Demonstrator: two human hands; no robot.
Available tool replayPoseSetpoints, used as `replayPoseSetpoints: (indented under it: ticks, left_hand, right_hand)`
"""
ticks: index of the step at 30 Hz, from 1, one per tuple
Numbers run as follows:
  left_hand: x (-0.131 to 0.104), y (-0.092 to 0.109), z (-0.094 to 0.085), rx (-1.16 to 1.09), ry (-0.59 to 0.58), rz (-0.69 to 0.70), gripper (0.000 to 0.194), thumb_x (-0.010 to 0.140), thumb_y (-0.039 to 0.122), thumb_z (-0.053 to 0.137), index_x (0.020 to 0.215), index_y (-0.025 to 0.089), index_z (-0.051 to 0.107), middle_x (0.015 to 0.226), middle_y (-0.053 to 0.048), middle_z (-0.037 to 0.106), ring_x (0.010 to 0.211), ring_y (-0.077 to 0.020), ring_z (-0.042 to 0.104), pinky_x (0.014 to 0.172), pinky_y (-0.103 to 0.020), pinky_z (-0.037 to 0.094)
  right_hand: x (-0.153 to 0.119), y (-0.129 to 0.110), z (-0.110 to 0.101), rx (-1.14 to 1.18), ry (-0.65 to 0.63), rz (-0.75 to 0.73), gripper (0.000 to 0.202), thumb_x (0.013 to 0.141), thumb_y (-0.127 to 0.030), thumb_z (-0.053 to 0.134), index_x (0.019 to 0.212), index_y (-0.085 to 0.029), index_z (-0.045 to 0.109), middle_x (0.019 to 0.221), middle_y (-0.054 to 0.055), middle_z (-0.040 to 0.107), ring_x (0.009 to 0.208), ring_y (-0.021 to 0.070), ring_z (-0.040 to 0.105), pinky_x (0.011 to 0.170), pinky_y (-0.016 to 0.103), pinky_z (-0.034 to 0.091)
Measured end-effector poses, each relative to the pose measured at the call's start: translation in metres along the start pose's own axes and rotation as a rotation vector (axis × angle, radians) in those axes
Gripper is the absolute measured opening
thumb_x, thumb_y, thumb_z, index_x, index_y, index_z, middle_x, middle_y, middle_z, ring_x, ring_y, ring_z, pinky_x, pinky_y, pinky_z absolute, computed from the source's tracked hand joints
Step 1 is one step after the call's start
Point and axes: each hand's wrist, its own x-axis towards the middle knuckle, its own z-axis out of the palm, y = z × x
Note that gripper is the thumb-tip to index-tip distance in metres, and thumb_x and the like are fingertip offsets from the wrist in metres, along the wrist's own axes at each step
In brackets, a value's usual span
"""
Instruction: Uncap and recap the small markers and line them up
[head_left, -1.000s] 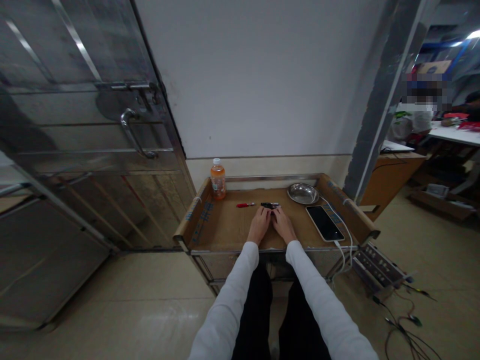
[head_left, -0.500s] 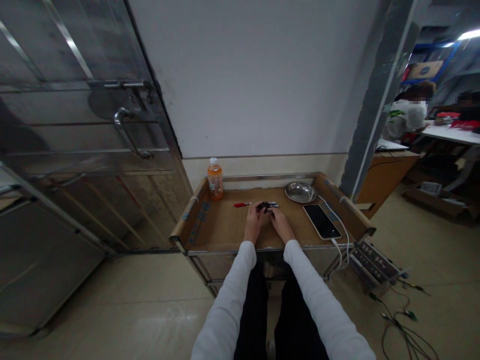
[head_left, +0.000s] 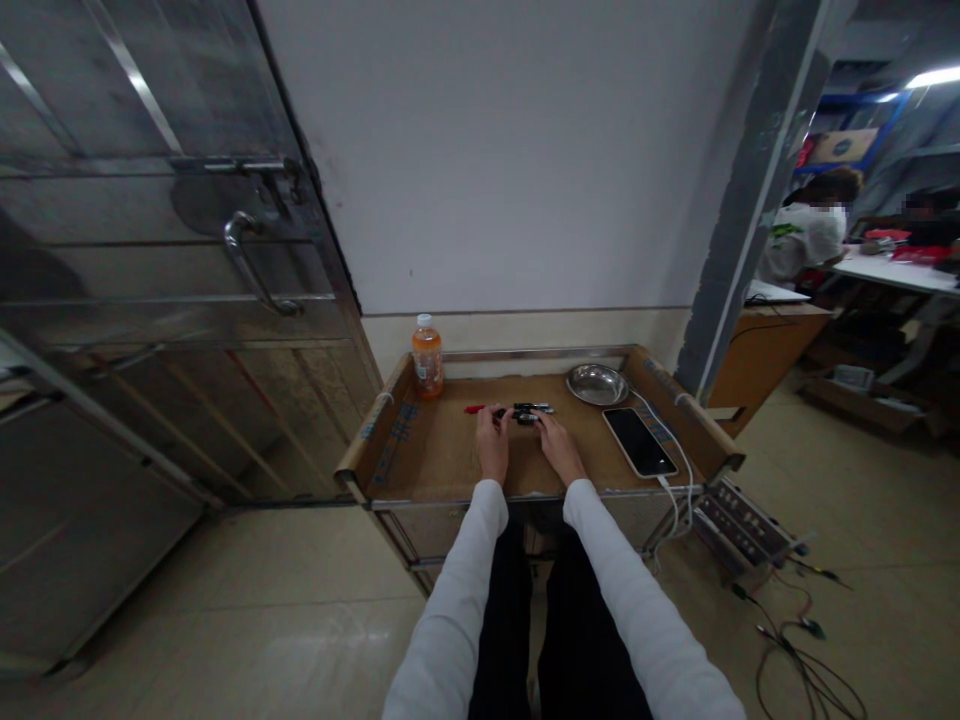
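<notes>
My left hand (head_left: 492, 446) rests over the cardboard-covered cart top (head_left: 442, 455), its fingers closed around the left end of a slim black pen-like item (head_left: 525, 417). At that item's right end are the fingertips of my right hand (head_left: 557, 447), bent and pressed together. Just beyond my fingers lies another dark, slim piece with a pale tip (head_left: 544, 407). A thin red piece (head_left: 472, 408) pokes out to the left of my left hand; my fingers hide its other end. The small parts are too blurred to name surely.
An orange drink bottle (head_left: 428, 358) stands at the back left. To the right are a shallow metal dish (head_left: 597, 384) and a phone (head_left: 639, 442) with a white cable (head_left: 686, 455). An electrical box (head_left: 742, 535) sits on the floor. A person (head_left: 806, 235) is seated beyond the wall edge.
My hands have moved apart, the left one shifting left. More of the black pen-like item now shows between them, and less of the red piece. The view has shifted slightly.
</notes>
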Motion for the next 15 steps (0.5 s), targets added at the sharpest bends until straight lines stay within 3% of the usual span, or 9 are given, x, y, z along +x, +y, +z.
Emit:
replayPoseSetpoints:
  ticks: [9, 12, 15]
  left_hand:
    - [0.0009, -0.0051, -0.0030, 0.019, 0.050, -0.106, 0.028, 0.089, 0.046, 0.049, 0.086, 0.018, 0.054, 0.084, -0.004, 0.061, 0.074, -0.0158, 0.057, 0.073, -0.029, 0.044]
    - [0.0016, -0.0078, -0.0019, 0.027, -0.096, -0.062, 0.026, 0.089, 0.044, 0.050, 0.083, 0.018, 0.055, 0.081, -0.004, 0.061, 0.073, -0.0155, 0.057, 0.073, -0.028, 0.044]
    - [0.0004, -0.0080, 0.0021, 0.127, -0.358, 0.040, 0.023, 0.086, 0.040, 0.056, 0.079, 0.018, 0.056, 0.078, -0.003, 0.058, 0.069, -0.0150, 0.056, 0.069, -0.027, 0.044]
  right_hand:
    - [-0.0007, -0.0022, -0.0025, -0.057, 0.035, -0.007, 0.032, 0.095, -0.023, 0.031, 0.112, -0.018, 0.058, 0.112, 0.012, 0.064, 0.106, 0.0208, 0.060, 0.092, 0.036, 0.047]
    - [-0.0006, -0.0035, -0.0034, -0.085, 0.070, 0.004, 0.034, 0.095, -0.022, 0.028, 0.116, -0.017, 0.056, 0.112, 0.012, 0.063, 0.105, 0.0204, 0.060, 0.091, 0.035, 0.048]
    - [-0.0005, -0.0049, -0.0052, -0.121, 0.085, -0.001, 0.038, 0.094, -0.019, 0.027, 0.122, -0.017, 0.053, 0.114, 0.013, 0.059, 0.106, 0.0203, 0.059, 0.089, 0.033, 0.049]
